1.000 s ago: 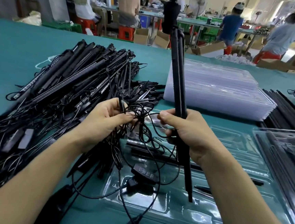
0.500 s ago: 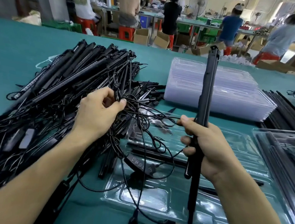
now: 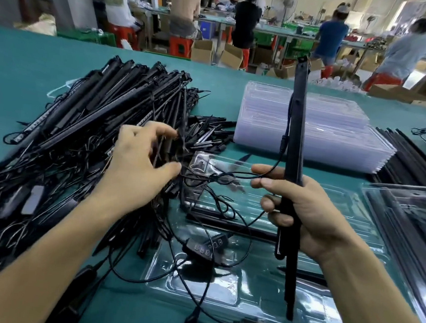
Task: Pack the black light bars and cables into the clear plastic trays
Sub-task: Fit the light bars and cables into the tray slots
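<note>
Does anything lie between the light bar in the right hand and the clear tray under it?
Yes. The right hand holds the light bar upright above the tray. A loose cable and its button controller lie across the tray, and another bar already lies in it.

The bench [image 3: 21, 72] is a flat teal-green. The heap of light bars [image 3: 87, 114] is black, and so are the upright light bar [image 3: 297, 132] and the thin cable [image 3: 236, 174]. The controller [image 3: 205, 248] is black with small white button marks. The tray [image 3: 259, 302] is clear with pale glints; the stack of trays [image 3: 313, 123] looks milky white. Far stools [image 3: 179, 46] are red-orange, boxes [image 3: 202, 51] brown.
</note>
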